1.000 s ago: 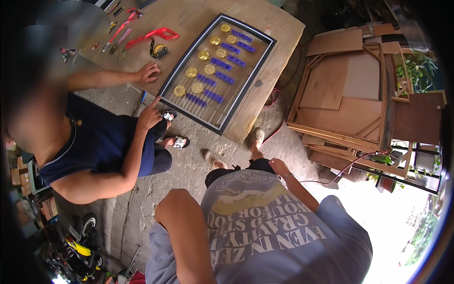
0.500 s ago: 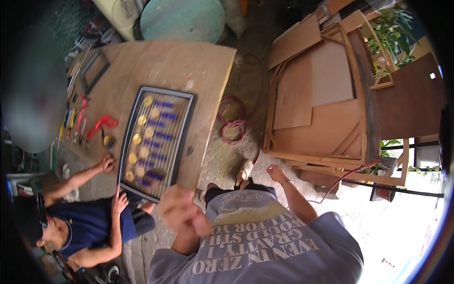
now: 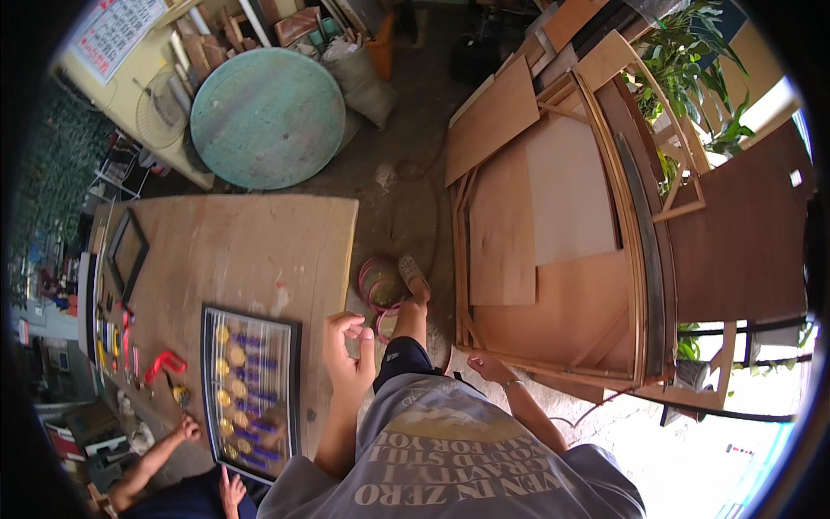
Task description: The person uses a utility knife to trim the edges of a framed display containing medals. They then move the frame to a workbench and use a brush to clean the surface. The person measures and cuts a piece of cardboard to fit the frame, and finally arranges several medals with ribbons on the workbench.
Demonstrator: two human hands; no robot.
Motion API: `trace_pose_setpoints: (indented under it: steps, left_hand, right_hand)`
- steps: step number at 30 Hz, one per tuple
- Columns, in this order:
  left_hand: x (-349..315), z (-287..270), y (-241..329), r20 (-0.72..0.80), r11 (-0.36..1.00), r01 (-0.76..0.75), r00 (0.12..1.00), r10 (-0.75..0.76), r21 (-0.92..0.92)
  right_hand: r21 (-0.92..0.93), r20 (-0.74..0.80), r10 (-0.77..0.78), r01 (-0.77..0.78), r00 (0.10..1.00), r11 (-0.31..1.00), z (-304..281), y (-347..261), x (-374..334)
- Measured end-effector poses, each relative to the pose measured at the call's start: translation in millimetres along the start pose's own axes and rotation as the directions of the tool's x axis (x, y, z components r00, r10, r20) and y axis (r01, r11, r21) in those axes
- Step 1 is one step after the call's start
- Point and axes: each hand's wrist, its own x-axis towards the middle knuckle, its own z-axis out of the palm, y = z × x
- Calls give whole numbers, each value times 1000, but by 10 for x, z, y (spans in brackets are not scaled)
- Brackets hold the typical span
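The person's left hand (image 3: 347, 353) is raised with its fingers loosely curled and the thumb near the fingertips, grasping nothing; it hovers at the edge of the wooden tabletop (image 3: 251, 251), at about three o'clock from the framed display of medals (image 3: 250, 389). That black-framed display lies flat on the tabletop, gold discs in a column with blue ribbons beside them, and the left hand is near it but apart from it. The right hand (image 3: 489, 368) hangs low at the person's side, fingers relaxed and holding nothing, close to the lower edge of the stacked plywood panels (image 3: 536, 259) on the floor. At seven o'clock from the display, another person's hand (image 3: 187, 427) rests on the tabletop by the frame's corner. A red-handled tool (image 3: 164, 363) lies at nine o'clock from the display. A round green tabletop (image 3: 268, 117) leans at twelve o'clock.
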Motion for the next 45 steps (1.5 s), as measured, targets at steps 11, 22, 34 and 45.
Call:
trace_pose_setpoints:
  steps: [11, 22, 34, 45]
  left_hand:
    - [3842, 1003, -1031, 397, 926, -259, 908, 135, 275]
    - [5284, 1600, -2195, 645, 802, -8, 599, -474, 597]
    - [8245, 2976, -2986, 652, 793, -39, 596, -469, 607]
    - [11162, 4623, -3135, 747, 711, -287, 446, -493, 641]
  right_hand:
    - [-69, -230, 67, -85, 971, 994, -2604, -1339, 2727]
    - [-185, -147, 265, -290, 953, 939, -2862, -963, 3883]
    - [-127, 10, 395, -391, 919, 912, -4426, -1403, 7128]
    - [132, -594, -127, 251, 794, 959, -8024, -5057, 9028]
